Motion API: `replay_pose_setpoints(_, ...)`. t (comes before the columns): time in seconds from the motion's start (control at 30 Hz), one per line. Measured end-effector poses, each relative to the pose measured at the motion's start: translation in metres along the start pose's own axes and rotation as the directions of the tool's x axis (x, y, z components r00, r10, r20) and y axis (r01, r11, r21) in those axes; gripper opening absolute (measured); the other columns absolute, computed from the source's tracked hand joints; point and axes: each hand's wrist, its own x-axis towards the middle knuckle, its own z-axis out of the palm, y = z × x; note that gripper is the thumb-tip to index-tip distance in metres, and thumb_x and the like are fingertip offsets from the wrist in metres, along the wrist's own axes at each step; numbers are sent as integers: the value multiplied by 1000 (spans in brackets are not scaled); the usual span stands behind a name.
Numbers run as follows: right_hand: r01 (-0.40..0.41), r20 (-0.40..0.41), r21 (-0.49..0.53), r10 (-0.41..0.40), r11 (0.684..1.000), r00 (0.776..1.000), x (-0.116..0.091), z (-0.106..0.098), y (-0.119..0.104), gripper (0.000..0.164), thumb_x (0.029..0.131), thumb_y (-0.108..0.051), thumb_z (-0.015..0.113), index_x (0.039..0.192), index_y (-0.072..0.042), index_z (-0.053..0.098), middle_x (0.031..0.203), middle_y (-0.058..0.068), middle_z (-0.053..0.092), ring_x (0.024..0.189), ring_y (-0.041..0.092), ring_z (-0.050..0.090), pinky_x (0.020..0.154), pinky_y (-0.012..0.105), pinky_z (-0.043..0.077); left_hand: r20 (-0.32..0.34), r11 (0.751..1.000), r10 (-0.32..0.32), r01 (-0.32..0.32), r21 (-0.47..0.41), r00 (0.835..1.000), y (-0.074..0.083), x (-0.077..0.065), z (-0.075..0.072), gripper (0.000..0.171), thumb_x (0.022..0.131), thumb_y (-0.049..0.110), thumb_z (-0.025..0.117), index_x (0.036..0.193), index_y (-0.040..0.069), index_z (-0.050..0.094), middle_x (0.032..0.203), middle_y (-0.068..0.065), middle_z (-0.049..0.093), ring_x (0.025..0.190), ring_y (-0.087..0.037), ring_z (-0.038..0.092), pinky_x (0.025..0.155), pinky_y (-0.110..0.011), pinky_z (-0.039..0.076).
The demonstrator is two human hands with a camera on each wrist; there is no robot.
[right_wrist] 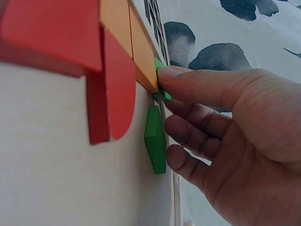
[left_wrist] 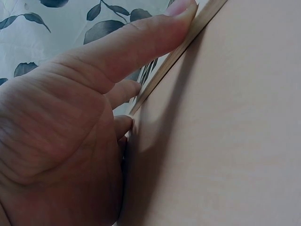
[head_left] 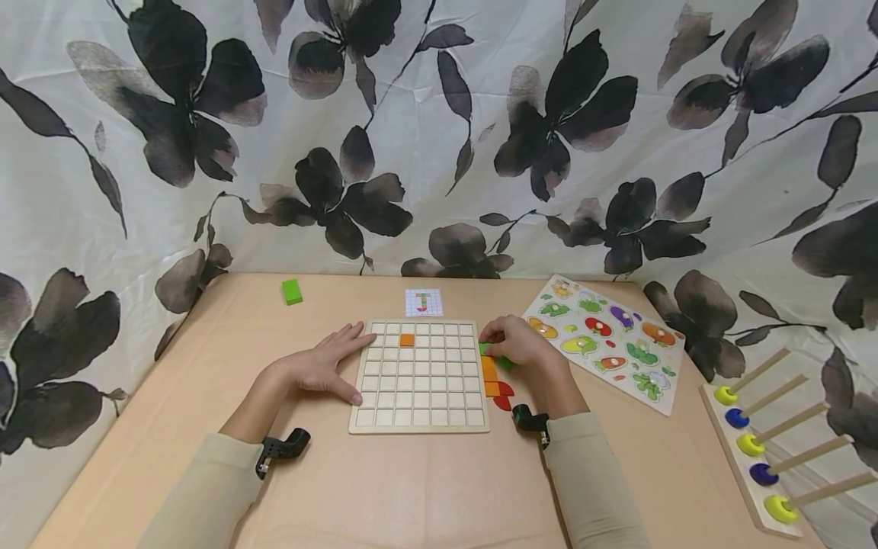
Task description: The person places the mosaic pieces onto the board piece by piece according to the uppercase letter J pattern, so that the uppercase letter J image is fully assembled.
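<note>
A wooden grid board lies on the table with an orange square block in one of its upper cells. My left hand rests with spread, straight fingers along the board's left edge, thumb near the lower corner. Just off the board's right edge, my right hand pinches a green block between thumb and fingers. Below those fingers lies another green block, diamond-like in shape. Orange blocks and rounded red blocks sit together beside the board, nearer the person.
Behind the board lies a small pattern card. A green rectangular block is at the back left. To the right are a vegetable picture board and a peg stand with yellow and blue rings. A floral curtain hangs behind.
</note>
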Motion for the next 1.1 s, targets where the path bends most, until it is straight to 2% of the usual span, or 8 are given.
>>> replay_pose_setpoints(0.13,23,7,15,-23,1000,1000,0,1,0,10,95,-6,73,103,-12,74,96,6,65,92,25,57,78,32,49,3,1000,3,-3,2,1000,-1,0,1,123,70,55,90,167,16,25,176,-19,0,161,-45,-6,125,-72,5)
replay_pose_setpoints(0.47,38,-51,77,-34,996,998,-2,-1,1,11,98,-8,71,104,-13,77,91,6,68,83,25,61,77,33,51,6,1000,11,-11,3,1000,-2,-2,1,122,72,53,90,167,16,24,175,-19,-1,161,-45,-6,125,-71,3)
replay_pose_setpoints(0.6,39,-79,80,-33,996,996,-4,-4,0,15,99,-11,69,112,-15,78,95,6,66,85,25,61,78,35,50,4,1000,10,-10,2,1000,-2,-2,1,121,72,53,90,167,16,24,175,-20,-1,161,-46,-6,125,-71,3)
replay_pose_setpoints(0.8,89,-121,122,-74,988,990,-3,-6,-4,20,100,-14,69,119,-12,77,99,8,65,89,27,59,75,35,52,1,1000,9,-9,2,1000,0,-2,2,122,72,54,90,167,16,24,176,-19,-1,161,-46,-5,125,-71,3)
replay_pose_setpoints(1.0,153,-171,156,-125,976,977,1,-1,-12,23,98,-17,73,120,-10,77,103,4,69,96,26,58,84,35,49,2,1000,11,-11,3,1000,0,-1,1,121,72,53,90,167,16,24,176,-19,-1,161,-46,-5,125,-71,4)
replay_pose_setpoints(1.1,189,-188,180,-155,965,970,3,3,-17,26,97,-16,74,121,-7,76,104,5,70,96,27,59,85,34,50,4,1000,9,-10,4,1000,-1,-1,1,121,72,54,90,167,17,24,176,-19,-1,161,-45,-5,125,-71,4)
